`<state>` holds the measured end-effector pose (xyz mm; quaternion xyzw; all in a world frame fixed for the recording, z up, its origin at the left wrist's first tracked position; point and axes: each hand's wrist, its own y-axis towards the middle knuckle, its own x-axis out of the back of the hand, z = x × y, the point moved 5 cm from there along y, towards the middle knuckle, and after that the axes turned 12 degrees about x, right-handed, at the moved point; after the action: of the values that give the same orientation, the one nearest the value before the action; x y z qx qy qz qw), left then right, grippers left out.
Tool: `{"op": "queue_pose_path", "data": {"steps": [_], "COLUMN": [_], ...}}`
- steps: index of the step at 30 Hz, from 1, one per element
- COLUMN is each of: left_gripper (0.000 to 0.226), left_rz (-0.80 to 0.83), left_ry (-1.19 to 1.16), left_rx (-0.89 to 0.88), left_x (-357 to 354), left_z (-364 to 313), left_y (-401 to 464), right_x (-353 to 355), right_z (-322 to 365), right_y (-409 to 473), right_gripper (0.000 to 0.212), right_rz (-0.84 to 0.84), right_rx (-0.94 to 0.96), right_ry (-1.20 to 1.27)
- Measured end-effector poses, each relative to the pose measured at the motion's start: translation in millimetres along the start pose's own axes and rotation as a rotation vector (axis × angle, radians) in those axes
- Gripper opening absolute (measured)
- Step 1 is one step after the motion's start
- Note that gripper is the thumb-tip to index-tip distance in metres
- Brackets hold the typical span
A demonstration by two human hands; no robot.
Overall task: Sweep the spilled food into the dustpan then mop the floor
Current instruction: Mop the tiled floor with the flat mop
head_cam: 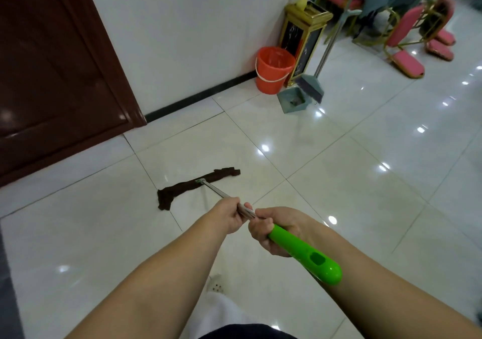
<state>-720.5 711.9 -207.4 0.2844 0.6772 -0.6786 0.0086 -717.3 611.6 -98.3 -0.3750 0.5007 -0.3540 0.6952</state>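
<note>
Head view: both hands hold the mop (221, 195) mid-frame. Left hand (230, 214) wraps its metal pole; right hand (276, 230) grips the green handle. Its brown cloth lies on the floor (339, 182). Dustpan (293, 101) sits upper right. No writing shows.

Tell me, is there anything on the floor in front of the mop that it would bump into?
Nothing visible. The mop lies flat on bare shiny floor, with both hands on its handle: left hand, right hand. The bucket, dustpan and broom stand far off by the wall.
</note>
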Motion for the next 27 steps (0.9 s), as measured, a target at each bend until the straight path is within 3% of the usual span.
{"op": "queue_pose_path", "data": {"steps": [14,21,27], "left_gripper": [0.025,0.029,0.034], "left_rz": [-0.019,-0.048,-0.059], "left_ry": [-0.144,-0.091,-0.06], "left_rx": [-0.052,-0.045,-0.043], "left_x": [17,-8,-59], "left_z": [-127,-178,-238], "left_y": [18,35,55], "right_x": [-102,-124,-141], "right_z": [59,110,192], "right_y": [75,95,114], "right_gripper": [0.019,0.028,0.029], "right_rz": [-0.06,-0.035,-0.007], "right_rx": [0.003,0.007,-0.011], "right_ry": [-0.063,0.084,0.181]}}
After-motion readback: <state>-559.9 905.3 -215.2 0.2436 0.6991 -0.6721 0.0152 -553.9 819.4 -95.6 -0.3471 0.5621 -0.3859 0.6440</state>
